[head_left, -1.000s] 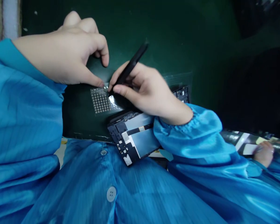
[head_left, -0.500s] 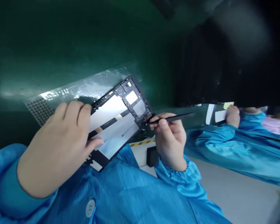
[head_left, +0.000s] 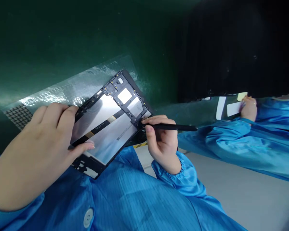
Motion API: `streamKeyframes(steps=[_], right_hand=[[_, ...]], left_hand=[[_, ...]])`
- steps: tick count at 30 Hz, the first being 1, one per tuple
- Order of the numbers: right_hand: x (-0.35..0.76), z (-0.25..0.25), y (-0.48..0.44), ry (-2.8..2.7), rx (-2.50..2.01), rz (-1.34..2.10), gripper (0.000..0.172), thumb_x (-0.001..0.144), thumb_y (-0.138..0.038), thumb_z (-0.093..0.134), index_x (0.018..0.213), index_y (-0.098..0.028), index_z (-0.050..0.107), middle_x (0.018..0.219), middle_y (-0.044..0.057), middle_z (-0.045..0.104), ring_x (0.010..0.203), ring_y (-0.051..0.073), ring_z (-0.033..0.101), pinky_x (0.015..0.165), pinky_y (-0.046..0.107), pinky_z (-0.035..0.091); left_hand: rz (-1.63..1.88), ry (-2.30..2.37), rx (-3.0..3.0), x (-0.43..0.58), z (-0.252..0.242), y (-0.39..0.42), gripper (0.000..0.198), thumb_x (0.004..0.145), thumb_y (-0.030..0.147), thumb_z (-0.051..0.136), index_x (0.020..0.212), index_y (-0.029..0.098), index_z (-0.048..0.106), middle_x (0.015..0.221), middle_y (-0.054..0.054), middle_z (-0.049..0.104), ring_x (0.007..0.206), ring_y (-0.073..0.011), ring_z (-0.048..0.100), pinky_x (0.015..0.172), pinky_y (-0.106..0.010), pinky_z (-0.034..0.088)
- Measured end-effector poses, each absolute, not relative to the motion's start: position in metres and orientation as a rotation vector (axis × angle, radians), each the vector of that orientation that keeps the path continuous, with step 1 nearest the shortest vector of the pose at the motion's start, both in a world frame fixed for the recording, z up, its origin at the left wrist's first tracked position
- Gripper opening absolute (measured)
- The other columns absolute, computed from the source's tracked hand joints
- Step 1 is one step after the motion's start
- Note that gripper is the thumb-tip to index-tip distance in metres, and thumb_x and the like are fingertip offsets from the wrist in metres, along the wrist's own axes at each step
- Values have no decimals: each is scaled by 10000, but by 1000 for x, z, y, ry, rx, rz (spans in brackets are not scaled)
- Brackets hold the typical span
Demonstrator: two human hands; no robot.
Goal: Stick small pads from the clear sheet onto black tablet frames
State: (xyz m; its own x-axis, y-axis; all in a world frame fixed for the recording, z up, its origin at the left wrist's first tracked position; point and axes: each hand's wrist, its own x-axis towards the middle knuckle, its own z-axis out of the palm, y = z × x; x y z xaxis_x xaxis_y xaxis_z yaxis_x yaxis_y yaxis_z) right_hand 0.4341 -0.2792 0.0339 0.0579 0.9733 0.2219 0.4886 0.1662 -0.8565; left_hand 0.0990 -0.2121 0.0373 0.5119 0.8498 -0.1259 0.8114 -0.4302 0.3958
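My left hand (head_left: 45,141) grips the left side of a tablet frame (head_left: 122,126), thumb across its silvery inner face and fingers over the far edge. The frame lies tilted, its black end with small cut-outs pointing away to the upper right. My right hand (head_left: 162,138) pinches a slim black tool (head_left: 175,127), perhaps tweezers; its tip reaches the frame's right corner, where my fingers partly hide it. Under the frame, a clear plastic sheet (head_left: 86,77) shows along the far side. A grid of small dark pieces (head_left: 19,116) sits at the sheet's left end.
The green work surface (head_left: 62,38) stretches beyond the sheet. A large dark area fills the upper right. At right, a co-worker's hand (head_left: 249,109) and blue sleeve (head_left: 231,134) are beside white strips (head_left: 221,107) and a yellow piece (head_left: 242,96).
The frame, sheet and both my hands appear shifted left in the view. The black tool now lies more level, its tip still at the frame's right corner. Both grips continue.
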Motion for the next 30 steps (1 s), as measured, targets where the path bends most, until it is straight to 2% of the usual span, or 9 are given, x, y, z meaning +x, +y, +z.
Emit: streamKeyframes(steps=[4, 6, 8, 11, 13, 17, 20, 23, 30], right_hand=[[439, 46, -292, -1346, -1598, 584, 160, 1057, -226, 596, 1014, -314, 723, 1065, 47, 769, 1043, 267, 741, 944, 463, 618], [431, 54, -311, -1348, -1641, 753, 187, 1026, -220, 637, 890, -297, 740, 888, 17, 773, 817, 228, 744, 744, 377, 619], [414, 60, -338, -1435, -1665, 1021, 81, 963, -230, 765, 946, -299, 803, 794, -5, 797, 656, 210, 749, 579, 320, 600], [393, 59, -375, -1181, -1842, 1118, 372, 912, -439, 843, 1275, -460, 765, 1161, 25, 881, 995, 350, 871, 739, 476, 742], [391, 55, -372, -905, -1986, 967, 417, 896, -544, 829, 1298, -553, 719, 1322, 24, 841, 1203, 421, 827, 899, 609, 734], [375, 63, -259, -846, -1658, 1032, 323, 869, -506, 823, 1154, -367, 765, 1133, 77, 828, 1090, 411, 808, 953, 618, 681], [315, 76, -122, -973, -1356, 1212, 354, 798, -496, 849, 1041, -266, 732, 987, 64, 795, 908, 322, 780, 798, 492, 679], [229, 77, 0, -1074, -1267, 1282, 303, 922, -461, 830, 986, -200, 691, 892, 27, 742, 809, 193, 723, 781, 352, 655], [164, 76, 129, -1392, -1137, 1192, 398, 1090, -441, 726, 1382, -171, 703, 1350, 99, 745, 1141, 233, 768, 974, 438, 690]], left_hand=[[278, 1360, 2124, 106, 37, -212, 1035, 801, 961, 614, 1605, 312, 555, 1388, -190, 611, 1387, -532, 521, 1247, -844, 408], [379, 1365, 2014, 117, 41, -221, 940, 831, 895, 674, 1564, 311, 610, 1369, -173, 628, 1385, -499, 535, 1285, -820, 396], [443, 1373, 1993, 129, 49, -236, 825, 895, 807, 688, 1527, 279, 651, 1300, -165, 669, 1275, -436, 615, 1206, -743, 522], [542, 1313, 1981, 138, 68, -251, 707, 930, 693, 744, 1474, 244, 699, 1238, -158, 744, 1122, -359, 717, 977, -560, 683], [660, 1253, 1945, 132, 80, -247, 678, 933, 697, 751, 1458, 271, 706, 1240, -136, 782, 1053, -289, 764, 850, -426, 712], [1051, 1373, 1757, 90, 81, -200, 519, 1049, 628, 632, 1386, 239, 701, 1186, -86, 779, 952, -161, 746, 799, -293, 673], [1447, 1604, 1488, 56, 57, -157, 485, 1070, 559, 639, 1347, 163, 675, 1221, -92, 730, 1031, -161, 710, 932, -351, 674], [1602, 1640, 1326, 40, 31, -132, 471, 1052, 539, 681, 1330, 159, 679, 1244, -95, 725, 1064, -171, 712, 955, -366, 680], [1517, 1576, 1203, 43, 13, -129, 478, 1039, 532, 705, 1328, 151, 682, 1244, -94, 728, 1082, -180, 718, 970, -380, 682]])
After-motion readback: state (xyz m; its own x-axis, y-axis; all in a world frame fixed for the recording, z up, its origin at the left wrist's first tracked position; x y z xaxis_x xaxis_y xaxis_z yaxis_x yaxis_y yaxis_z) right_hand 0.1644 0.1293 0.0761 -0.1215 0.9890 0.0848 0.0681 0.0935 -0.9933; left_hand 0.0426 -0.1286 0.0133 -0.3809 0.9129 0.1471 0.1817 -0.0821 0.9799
